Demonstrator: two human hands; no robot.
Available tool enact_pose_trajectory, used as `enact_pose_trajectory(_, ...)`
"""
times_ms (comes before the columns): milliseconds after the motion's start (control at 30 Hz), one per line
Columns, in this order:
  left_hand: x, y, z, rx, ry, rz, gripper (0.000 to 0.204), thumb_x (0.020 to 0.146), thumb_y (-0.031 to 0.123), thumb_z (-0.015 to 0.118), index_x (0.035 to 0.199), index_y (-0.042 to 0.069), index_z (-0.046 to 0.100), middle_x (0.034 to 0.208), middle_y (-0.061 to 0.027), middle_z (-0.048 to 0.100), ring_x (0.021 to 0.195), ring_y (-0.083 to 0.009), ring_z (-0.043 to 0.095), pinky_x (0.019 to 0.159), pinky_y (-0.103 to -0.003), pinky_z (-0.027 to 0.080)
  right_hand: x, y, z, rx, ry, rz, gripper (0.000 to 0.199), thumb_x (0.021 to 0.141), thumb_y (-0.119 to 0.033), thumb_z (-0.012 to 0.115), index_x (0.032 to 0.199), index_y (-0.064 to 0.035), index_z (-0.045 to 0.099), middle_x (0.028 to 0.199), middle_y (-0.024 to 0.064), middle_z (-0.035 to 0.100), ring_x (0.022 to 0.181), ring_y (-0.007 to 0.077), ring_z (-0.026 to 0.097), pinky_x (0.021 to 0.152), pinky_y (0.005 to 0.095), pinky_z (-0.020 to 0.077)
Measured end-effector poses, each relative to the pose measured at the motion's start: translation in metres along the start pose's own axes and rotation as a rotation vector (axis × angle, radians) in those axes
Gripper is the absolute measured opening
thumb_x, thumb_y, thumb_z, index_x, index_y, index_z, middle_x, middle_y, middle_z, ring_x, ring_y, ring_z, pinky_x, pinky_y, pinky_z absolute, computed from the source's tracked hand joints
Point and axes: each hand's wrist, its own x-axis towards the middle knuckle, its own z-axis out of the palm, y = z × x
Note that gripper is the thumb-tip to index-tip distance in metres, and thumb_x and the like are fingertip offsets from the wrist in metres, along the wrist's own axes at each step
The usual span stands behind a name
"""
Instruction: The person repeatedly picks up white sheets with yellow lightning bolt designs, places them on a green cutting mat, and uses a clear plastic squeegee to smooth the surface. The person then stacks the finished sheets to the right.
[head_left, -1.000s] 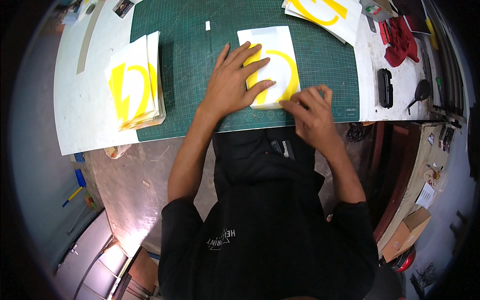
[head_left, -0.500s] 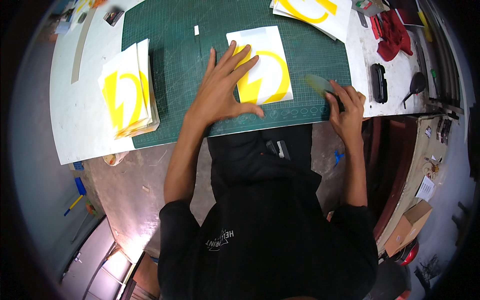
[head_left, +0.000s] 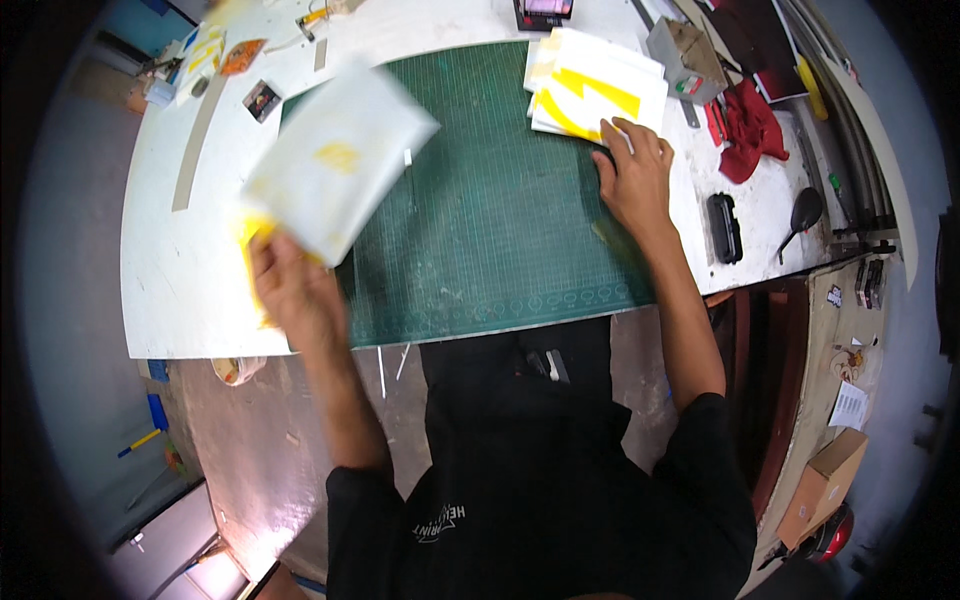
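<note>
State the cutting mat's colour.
The cutting mat is dark green with pale gridlines; best view: head.

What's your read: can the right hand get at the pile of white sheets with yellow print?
Likely yes: the right hand has its fingertips at the near edge of the pile of white sheets with yellow print, and nothing visible blocks the way. Whether it's gripping any is unclear.

Downward fisheye view, head height
</note>
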Motion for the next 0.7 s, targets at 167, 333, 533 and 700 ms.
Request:
enact_pose_trajectory(167,0.017,0.074,-0.054,1.043,-0.406,0.584,0.015,0.099,-0.009,0.063,0.11,-0.001,0.07,0.11,-0.0157,0.069,0.102,-0.0234,0.065,0.093,-0.034,0.051,0.008,0.01,0.023,-0.037,-0.047,-0.123,0.016,0.088,-0.006,0.073,0.104,-0.007,0.076,0.111,0.0045,0.074,0.107,0.023,0.067,0.111,0.0512,0.0379)
enact_pose_trajectory(333,0.017,0.072,-0.095,1.478,-0.7,0.375,0.014,0.086,0.001,0.069,0.1,0.002,0.073,0.107,-0.0147,0.066,0.11,-0.037,0.058,0.103,-0.047,0.043,0.005,0.013,0.015,0.054,-0.048,-0.055,0.013,0.083,0.0,0.074,0.094,-0.0075,0.076,0.1,0.0054,0.074,0.097,0.0235,0.068,0.11,0.0493,0.0386)
enact_pose_trajectory(533,-0.012,0.066,-0.087,1.436,-0.558,0.494,0.022,0.089,0.013,0.073,0.105,-0.002,0.072,0.103,-0.0169,0.067,0.101,-0.0345,0.062,0.09,-0.044,0.049,-0.009,-0.01,-0.014,0.168,0.083,-0.126,0.02,0.082,0.003,0.073,0.098,-0.007,0.076,0.096,0.0048,0.074,0.092,0.0221,0.069,0.108,0.0506,0.041)
enact_pose_trajectory(700,-0.087,0.003,-0.031,0.523,-0.367,-0.22,0.038,0.105,0.028,0.065,0.124,-0.006,0.067,0.113,-0.015,0.071,0.095,-0.0225,0.07,0.083,-0.037,0.057,-0.071,-0.1,-0.053,0.328,0.09,-0.345,0.034,0.076,0.006,0.07,0.108,-0.0065,0.077,0.106,0.0058,0.076,0.094,0.022,0.073,0.107,0.0537,0.0426)
